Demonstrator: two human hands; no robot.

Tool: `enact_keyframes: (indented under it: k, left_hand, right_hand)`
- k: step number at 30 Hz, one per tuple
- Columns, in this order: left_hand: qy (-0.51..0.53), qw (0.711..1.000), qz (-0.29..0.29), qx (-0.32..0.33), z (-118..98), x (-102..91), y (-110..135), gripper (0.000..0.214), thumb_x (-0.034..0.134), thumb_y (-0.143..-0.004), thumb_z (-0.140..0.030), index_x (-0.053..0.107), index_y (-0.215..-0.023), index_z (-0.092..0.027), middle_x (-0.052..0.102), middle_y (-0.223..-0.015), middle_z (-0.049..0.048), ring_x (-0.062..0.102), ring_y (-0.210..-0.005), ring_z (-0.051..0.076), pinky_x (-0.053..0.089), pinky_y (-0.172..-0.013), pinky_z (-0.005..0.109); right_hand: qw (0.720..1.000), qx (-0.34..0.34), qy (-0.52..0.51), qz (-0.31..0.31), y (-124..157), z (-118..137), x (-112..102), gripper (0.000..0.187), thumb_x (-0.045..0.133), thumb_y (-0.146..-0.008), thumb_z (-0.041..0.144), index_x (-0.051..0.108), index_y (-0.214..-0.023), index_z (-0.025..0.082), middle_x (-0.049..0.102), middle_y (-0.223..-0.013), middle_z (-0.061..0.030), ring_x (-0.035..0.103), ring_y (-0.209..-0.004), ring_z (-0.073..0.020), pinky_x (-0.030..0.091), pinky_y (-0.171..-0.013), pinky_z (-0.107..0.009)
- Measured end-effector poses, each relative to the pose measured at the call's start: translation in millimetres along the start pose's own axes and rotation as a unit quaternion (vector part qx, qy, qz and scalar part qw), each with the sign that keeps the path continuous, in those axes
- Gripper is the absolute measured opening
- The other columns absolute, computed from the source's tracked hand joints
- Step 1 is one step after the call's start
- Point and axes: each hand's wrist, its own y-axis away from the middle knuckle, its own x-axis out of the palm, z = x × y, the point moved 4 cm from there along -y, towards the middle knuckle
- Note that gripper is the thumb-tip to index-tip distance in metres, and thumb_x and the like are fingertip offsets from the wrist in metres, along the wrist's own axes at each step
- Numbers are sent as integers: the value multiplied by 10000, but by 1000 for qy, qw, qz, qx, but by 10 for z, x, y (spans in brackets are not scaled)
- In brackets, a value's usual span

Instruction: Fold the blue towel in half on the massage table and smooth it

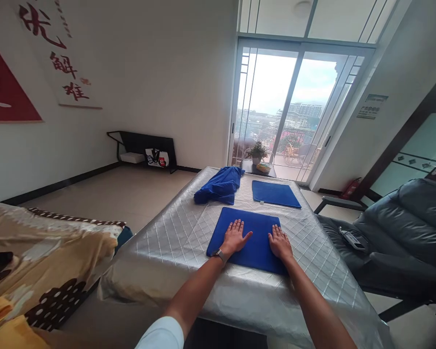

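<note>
A blue cloth, spread out as a flat rectangle, lies near the front of a table with a silver quilted cover. My left hand rests palm down on its left part, fingers stretched and thumb apart. On the right part my right hand lies flat too, fingers extended. Neither hand grips anything. Farther back on the right is a second flat blue cloth, with a small pale tag at its near edge. A crumpled blue cloth sits at the back left of the table.
On the right stands a black padded armchair with a corded handheld device on its seat. A bed with a patterned cover is at left. Behind the table, a small stand holds a potted plant before glass sliding doors.
</note>
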Motion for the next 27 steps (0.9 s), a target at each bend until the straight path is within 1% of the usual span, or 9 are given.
enact_keyframes:
  k: [3, 6, 11, 13, 17, 19, 21, 25, 27]
  left_hand:
    - [-25, 998, -12, -64, 511, -161, 174, 878, 100, -973, -711, 304, -1582, -112, 277, -1647, 127, 188, -1540, 272, 145, -1258, 460]
    - [-30, 996, -17, -84, 758, -239, 318, 872, 105, -979, -703, 291, -1583, -103, 265, -1651, 137, 202, -1537, 268, 164, -1252, 441]
    - [-32, 995, -25, -87, 754, -263, 378, 849, 140, -992, -679, 281, -1580, -84, 270, -1647, 155, 215, -1533, 270, 169, -1249, 429]
    - [-32, 995, -22, -88, 743, -278, 374, 834, 142, -994, -672, 272, -1585, -98, 278, -1646, 151, 213, -1534, 272, 171, -1247, 439]
    - [-43, 995, -15, -94, 709, -352, 373, 851, 139, -987, -682, 278, -1584, -91, 287, -1641, 156, 211, -1534, 281, 156, -1249, 443]
    - [-49, 994, -27, -98, 582, -386, 378, 861, 122, -985, -684, 288, -1582, -86, 274, -1648, 151, 189, -1538, 298, 149, -1252, 454]
    - [-38, 996, -40, -72, 303, -369, 381, 865, 91, -985, -683, 280, -1587, -91, 249, -1659, 137, 168, -1542, 301, 164, -1254, 457]
    - [4, 995, -25, 93, -590, -128, 389, 818, 66, -1009, -634, 293, -1582, -96, 266, -1654, 118, 191, -1540, 230, 168, -1260, 403]
    - [16, 988, -12, 150, -981, 22, 400, 781, 78, -1025, -596, 321, -1569, -91, 285, -1646, 116, 205, -1536, 203, 158, -1261, 384]
  right_hand:
    - [1000, 1, 7, 3, 4, 20, -38, 666, 164, -1024, 412, 212, -1604, 88, 182, -1682, -71, 149, -1546, -197, 104, -1240, -375]
    - [1000, 10, 16, -3, 30, 58, -106, 652, 169, -1022, 388, 239, -1598, 90, 203, -1677, -79, 174, -1540, -201, 116, -1238, -386]
    - [997, 7, 40, -63, 281, 111, -202, 619, 182, -1017, 312, 292, -1584, 89, 249, -1661, -98, 190, -1537, -206, 92, -1241, -405]
    - [998, -9, 40, -53, 456, 88, -156, 615, 179, -1026, 326, 284, -1588, 100, 236, -1664, -100, 191, -1537, -203, 116, -1237, -405]
    - [998, -46, 39, 2, 759, -4, 3, 626, 187, -1036, 366, 227, -1602, 102, 178, -1677, -91, 139, -1547, -192, 132, -1240, -391]
    - [998, -53, 32, 17, 828, -33, 50, 638, 184, -1037, 376, 191, -1606, 85, 152, -1681, -92, 117, -1550, -190, 126, -1244, -384]
    - [998, -50, 24, 19, 843, -41, 63, 644, 176, -1039, 384, 175, -1607, 81, 143, -1683, -94, 111, -1551, -189, 127, -1246, -390]
    - [999, -46, 20, 13, 824, -25, 48, 640, 169, -1037, 377, 186, -1606, 85, 155, -1680, -100, 121, -1550, -193, 137, -1243, -403]
    - [998, -49, 21, 16, 829, -22, 41, 630, 174, -1029, 338, 194, -1605, 82, 150, -1681, -102, 122, -1550, -195, 136, -1243, -396]
